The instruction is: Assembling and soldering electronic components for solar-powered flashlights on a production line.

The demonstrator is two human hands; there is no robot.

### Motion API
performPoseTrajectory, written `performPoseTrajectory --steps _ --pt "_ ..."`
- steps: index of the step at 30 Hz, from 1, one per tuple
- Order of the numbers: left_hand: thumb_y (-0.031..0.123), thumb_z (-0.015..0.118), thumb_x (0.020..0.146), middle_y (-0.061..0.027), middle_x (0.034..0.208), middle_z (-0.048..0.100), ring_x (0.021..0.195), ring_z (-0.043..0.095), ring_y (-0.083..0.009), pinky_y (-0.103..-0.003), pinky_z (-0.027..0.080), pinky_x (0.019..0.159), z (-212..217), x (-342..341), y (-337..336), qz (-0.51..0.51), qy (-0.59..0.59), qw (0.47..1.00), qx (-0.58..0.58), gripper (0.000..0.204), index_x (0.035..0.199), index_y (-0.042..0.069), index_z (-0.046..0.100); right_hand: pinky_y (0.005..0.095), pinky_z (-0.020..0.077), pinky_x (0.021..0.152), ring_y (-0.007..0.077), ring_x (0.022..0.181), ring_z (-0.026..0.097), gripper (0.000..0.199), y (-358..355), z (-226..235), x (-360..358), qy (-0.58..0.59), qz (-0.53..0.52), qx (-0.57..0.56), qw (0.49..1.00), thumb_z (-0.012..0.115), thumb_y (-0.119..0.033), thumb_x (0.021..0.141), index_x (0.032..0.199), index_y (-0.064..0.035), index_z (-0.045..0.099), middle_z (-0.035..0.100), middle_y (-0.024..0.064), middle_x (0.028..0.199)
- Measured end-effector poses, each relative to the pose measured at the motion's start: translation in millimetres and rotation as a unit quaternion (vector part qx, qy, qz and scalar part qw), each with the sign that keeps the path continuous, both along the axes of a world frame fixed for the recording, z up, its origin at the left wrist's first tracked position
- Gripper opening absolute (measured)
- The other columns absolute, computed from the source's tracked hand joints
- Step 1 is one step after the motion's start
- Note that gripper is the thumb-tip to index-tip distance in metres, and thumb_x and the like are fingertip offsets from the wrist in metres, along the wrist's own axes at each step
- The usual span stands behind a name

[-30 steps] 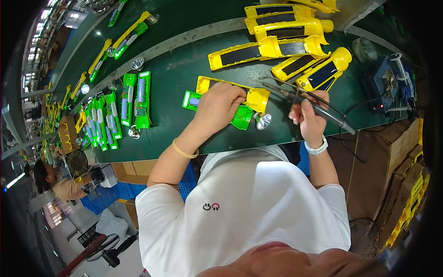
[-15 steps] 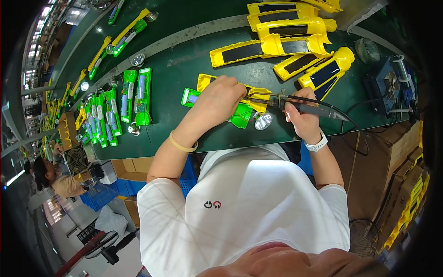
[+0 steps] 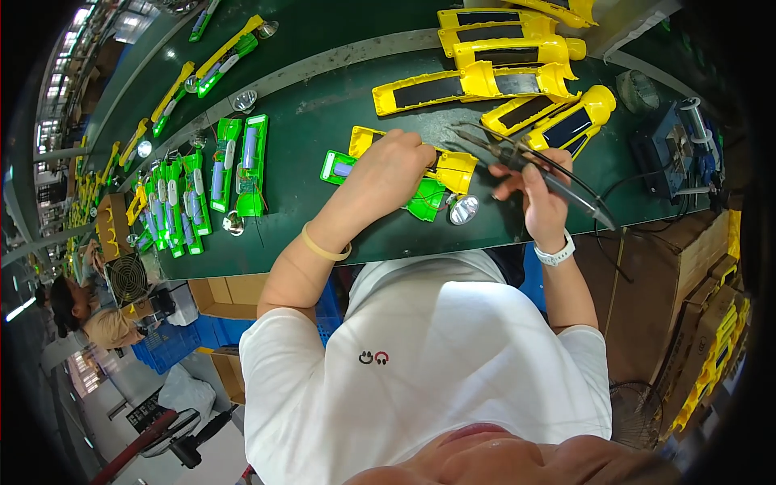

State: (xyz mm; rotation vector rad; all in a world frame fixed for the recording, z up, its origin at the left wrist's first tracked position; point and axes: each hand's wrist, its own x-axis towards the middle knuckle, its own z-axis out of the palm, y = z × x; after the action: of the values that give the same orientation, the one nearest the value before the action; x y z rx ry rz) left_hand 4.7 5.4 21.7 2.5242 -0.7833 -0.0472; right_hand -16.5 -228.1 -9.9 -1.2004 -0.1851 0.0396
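Dark green counter (image 3: pixel 315 93) with a smooth, lightly scuffed top, crossed by a grey strip (image 3: pixel 347 54). To the right, brown cardboard boxes (image 3: pixel 647 303) beyond the counter edge; to the left, a black square fan (image 3: pixel 128 279), a blue plastic crate (image 3: pixel 168 347) and a co-worker (image 3: pixel 113 327).

On the counter at left, a row of glossy green shells (image 3: pixel 251 158) with cylindrical cells. At upper right, yellow housings (image 3: pixel 517 55), long and flared at one end, with flat dark panels. At far right, a blue box-shaped unit (image 3: pixel 656 158).

Between the hands, near the front edge: a yellow casing (image 3: pixel 454 171), apparently overlapping a green casing (image 3: pixel 426 200), with a shiny round reflector (image 3: pixel 464 209) just beside.

Left hand (image 3: pixel 394 168): curled over the yellow casing; fingertips hidden, exact grip impossible to tell. Right hand (image 3: pixel 540 198): closed around a slim, dark soldering iron (image 3: pixel 582 202), tilted, clear of the yellow casing.
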Motion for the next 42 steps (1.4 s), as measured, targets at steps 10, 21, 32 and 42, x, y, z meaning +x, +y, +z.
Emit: performPoseTrajectory --steps 10,21,32,42 --pt "0.001 0.061 0.071 -0.0107 0.077 0.056 0.078 0.054 -0.0282 -0.036 0.046 0.069 -5 -6 0 0.019 -0.016 1.000 0.019 0.008 0.078 0.004 0.061 0.0361 0.0537 0.082 0.0303 0.097 0.062 0.019 25 -5 8 0.022 0.014 0.033 0.999 0.047 -0.004 0.093 0.104 -0.0020 0.033 0.056 0.0183 0.100" --pt "0.002 0.068 0.077 -0.0074 0.084 0.066 0.074 0.063 -0.0128 -0.025 0.050 0.060 46 -28 38 0.224 0.374 0.813 -0.385 0.018 0.090 0.002 0.057 0.0292 0.0529 0.076 0.0216 0.087 0.064 0.021 22 -10 10 0.010 0.002 -0.006 1.000 0.052 -0.004 0.091 0.103 -0.0025 0.035 0.057 0.0144 0.096" --pt "0.006 0.067 0.077 -0.0065 0.072 0.063 0.061 0.058 -0.0138 -0.028 0.046 0.056 -1 -17 58 0.266 0.062 0.912 -0.307 0.007 0.084 0.005 0.067 0.0222 0.0454 0.051 0.0099 0.058 0.054 0.028 63 11 -1 0.032 -0.058 -0.037 0.997 0.060 0.000 0.084 0.099 -0.0032 0.036 0.054 0.0073 0.079" --pt "0.006 0.067 0.072 -0.0103 0.079 0.049 0.075 0.054 -0.0256 -0.034 0.046 0.067 2 15 74 0.096 0.043 0.994 0.001 0.008 0.079 0.003 0.065 0.0190 0.0454 0.052 0.0073 0.059 0.056 0.027 80 -3 5 0.037 0.000 -0.125 0.992 0.063 -0.005 0.084 0.094 -0.0023 0.037 0.055 0.0059 0.077"
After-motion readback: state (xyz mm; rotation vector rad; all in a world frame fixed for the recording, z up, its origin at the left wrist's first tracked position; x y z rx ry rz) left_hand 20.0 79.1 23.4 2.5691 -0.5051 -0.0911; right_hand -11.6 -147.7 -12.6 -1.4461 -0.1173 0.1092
